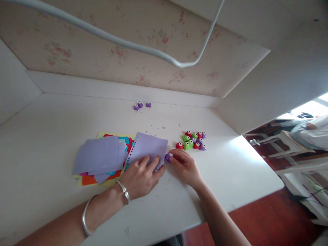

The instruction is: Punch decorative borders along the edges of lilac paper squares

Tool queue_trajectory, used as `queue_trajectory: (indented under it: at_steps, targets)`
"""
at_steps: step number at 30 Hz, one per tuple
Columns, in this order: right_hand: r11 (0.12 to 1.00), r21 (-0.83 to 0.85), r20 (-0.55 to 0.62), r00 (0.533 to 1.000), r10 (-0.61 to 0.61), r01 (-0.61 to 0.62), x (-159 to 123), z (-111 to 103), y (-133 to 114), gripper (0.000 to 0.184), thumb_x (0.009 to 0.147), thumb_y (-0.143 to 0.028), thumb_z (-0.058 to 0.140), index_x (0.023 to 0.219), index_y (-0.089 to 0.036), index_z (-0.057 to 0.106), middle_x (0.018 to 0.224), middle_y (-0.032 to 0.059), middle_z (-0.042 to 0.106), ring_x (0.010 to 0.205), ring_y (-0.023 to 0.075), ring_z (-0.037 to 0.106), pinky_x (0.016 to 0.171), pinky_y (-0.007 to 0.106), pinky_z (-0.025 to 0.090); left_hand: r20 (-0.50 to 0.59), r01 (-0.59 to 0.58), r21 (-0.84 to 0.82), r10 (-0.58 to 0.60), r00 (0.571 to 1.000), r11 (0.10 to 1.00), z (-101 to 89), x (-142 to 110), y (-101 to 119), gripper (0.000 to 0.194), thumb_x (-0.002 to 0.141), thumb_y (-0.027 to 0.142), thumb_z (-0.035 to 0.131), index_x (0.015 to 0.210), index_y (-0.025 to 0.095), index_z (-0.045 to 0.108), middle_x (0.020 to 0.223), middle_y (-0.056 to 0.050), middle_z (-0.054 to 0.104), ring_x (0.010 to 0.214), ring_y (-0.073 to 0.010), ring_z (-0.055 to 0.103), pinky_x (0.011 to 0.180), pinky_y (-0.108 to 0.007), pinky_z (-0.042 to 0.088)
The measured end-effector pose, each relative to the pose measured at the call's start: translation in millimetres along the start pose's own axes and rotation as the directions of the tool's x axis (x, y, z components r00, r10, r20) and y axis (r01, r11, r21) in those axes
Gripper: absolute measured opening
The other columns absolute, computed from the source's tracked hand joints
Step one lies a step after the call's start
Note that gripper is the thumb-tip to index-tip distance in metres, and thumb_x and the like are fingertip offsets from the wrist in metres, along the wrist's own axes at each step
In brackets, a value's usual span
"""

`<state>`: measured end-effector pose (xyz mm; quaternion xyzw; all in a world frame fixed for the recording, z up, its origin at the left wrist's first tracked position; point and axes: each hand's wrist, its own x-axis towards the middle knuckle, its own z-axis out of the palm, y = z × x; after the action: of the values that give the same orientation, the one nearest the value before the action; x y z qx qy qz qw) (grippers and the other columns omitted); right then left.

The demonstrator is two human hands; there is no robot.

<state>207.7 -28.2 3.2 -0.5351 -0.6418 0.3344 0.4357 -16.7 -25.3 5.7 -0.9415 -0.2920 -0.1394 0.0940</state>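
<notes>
Left hand (140,177): pressing one lilac rectangular paper sheet (151,146), fingers spreading
Right hand (187,168): clamping one purple plastic punch (167,158) at the sheet's right edge
Cluster beyond: four red, four green, four purple plastic punches (194,140) sitting
Far back: three purple punches (140,105) standing

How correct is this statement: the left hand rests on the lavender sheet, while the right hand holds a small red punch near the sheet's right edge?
One colour is wrong: the head view shows that the small punch in the right hand is purple. The left hand does rest on the lavender sheet.
</notes>
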Motion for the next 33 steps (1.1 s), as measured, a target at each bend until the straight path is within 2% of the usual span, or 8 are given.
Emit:
queue_trajectory:
  at_steps: [7, 9, 12, 14, 17, 21, 25, 33]
  targets:
    - [1.000, -0.015, -0.029, 0.999, -0.016, 0.015, 2.6, -1.8, 7.5, 0.019, 0.090, -0.033, 0.065, 0.106, -0.025, 0.072, 0.111, 0.0087, 0.068, 0.094, 0.0204, 0.067, 0.079, 0.034, 0.060, -0.083, -0.008, -0.054, 0.003, 0.997, 0.999, 0.3, 1.6, -2.7, 0.060, 0.087, 0.010, 0.050, 0.142, 0.032, 0.045, 0.122, -0.009, 0.064, 0.097, -0.0229, 0.064, 0.073, -0.034, 0.055]
    - [0.999, -0.029, -0.044, 0.999, -0.020, 0.019, 3.5, -2.2, 8.6, 0.020, 0.089, -0.034, 0.065, 0.106, -0.025, 0.072, 0.112, 0.0092, 0.068, 0.097, 0.0217, 0.067, 0.082, 0.036, 0.060, -0.098, 0.015, -0.095, -0.024, 0.995, 0.995, 3.1, 2.0, -1.8, 0.054, 0.089, 0.009, 0.047, 0.140, 0.025, 0.049, 0.116, -0.009, 0.067, 0.098, -0.0220, 0.063, 0.078, -0.035, 0.055]
    - [0.999, -0.049, -0.079, 0.997, -0.014, 0.010, 3.5, -3.7, 9.3, 0.021, 0.089, -0.035, 0.065, 0.105, -0.025, 0.073, 0.113, 0.0093, 0.069, 0.099, 0.0227, 0.068, 0.085, 0.038, 0.060, -0.112, 0.042, -0.162, -0.061, 0.992, 0.986, 10.3, 2.1, -0.4, 0.036, 0.090, 0.011, 0.047, 0.122, 0.017, 0.063, 0.117, -0.008, 0.068, 0.107, -0.0237, 0.061, 0.092, -0.041, 0.051]
    - [0.997, -0.074, -0.098, 0.995, -0.009, 0.002, 3.0, -4.4, 9.2, 0.021, 0.088, -0.035, 0.066, 0.104, -0.025, 0.074, 0.112, 0.0089, 0.070, 0.099, 0.0226, 0.068, 0.085, 0.038, 0.061, -0.113, 0.068, -0.198, -0.091, 0.989, 0.978, 15.1, 1.7, -0.2, 0.030, 0.091, 0.014, 0.050, 0.116, 0.018, 0.066, 0.124, -0.007, 0.066, 0.115, -0.0257, 0.058, 0.101, -0.047, 0.045]
    - [0.990, -0.140, -0.095, 0.995, -0.033, 0.020, 2.5, -4.4, 8.9, 0.019, 0.088, -0.034, 0.066, 0.103, -0.025, 0.074, 0.110, 0.0081, 0.071, 0.099, 0.0225, 0.068, 0.085, 0.037, 0.061, -0.082, 0.127, -0.233, -0.149, 0.985, 0.964, 19.3, 0.9, -0.6, 0.033, 0.092, 0.018, 0.053, 0.123, 0.022, 0.064, 0.131, -0.007, 0.063, 0.125, -0.0277, 0.053, 0.109, -0.055, 0.036]
    - [0.976, -0.207, -0.068, 0.994, -0.088, 0.072, 2.6, -3.9, 8.5, 0.017, 0.089, -0.031, 0.065, 0.103, -0.026, 0.074, 0.107, 0.0075, 0.072, 0.101, 0.0228, 0.067, 0.089, 0.039, 0.058, -0.038, 0.150, -0.238, -0.163, 0.986, 0.960, 19.3, 0.7, -1.2, 0.038, 0.091, 0.016, 0.052, 0.127, 0.020, 0.062, 0.135, -0.009, 0.060, 0.130, -0.0293, 0.049, 0.111, -0.056, 0.033]
    - [0.968, -0.228, -0.046, 0.992, -0.118, 0.105, 2.8, -4.7, 8.0, 0.017, 0.091, -0.028, 0.063, 0.104, -0.025, 0.073, 0.107, 0.0072, 0.073, 0.102, 0.0222, 0.067, 0.090, 0.040, 0.057, -0.051, 0.145, -0.229, -0.161, 0.986, 0.963, 19.7, 0.1, -1.4, 0.042, 0.089, 0.012, 0.051, 0.129, 0.020, 0.061, 0.136, -0.010, 0.059, 0.130, -0.0323, 0.049, 0.111, -0.058, 0.035]
    - [0.974, -0.212, -0.051, 0.995, -0.088, 0.075, 2.3, -4.4, 9.7, 0.017, 0.090, -0.028, 0.063, 0.104, -0.026, 0.073, 0.108, 0.0070, 0.072, 0.104, 0.0226, 0.067, 0.093, 0.041, 0.057, -0.092, 0.135, -0.218, -0.158, 0.983, 0.966, 18.8, -1.2, -1.0, 0.040, 0.092, 0.016, 0.051, 0.130, 0.022, 0.061, 0.138, -0.009, 0.058, 0.131, -0.0337, 0.049, 0.111, -0.059, 0.034]
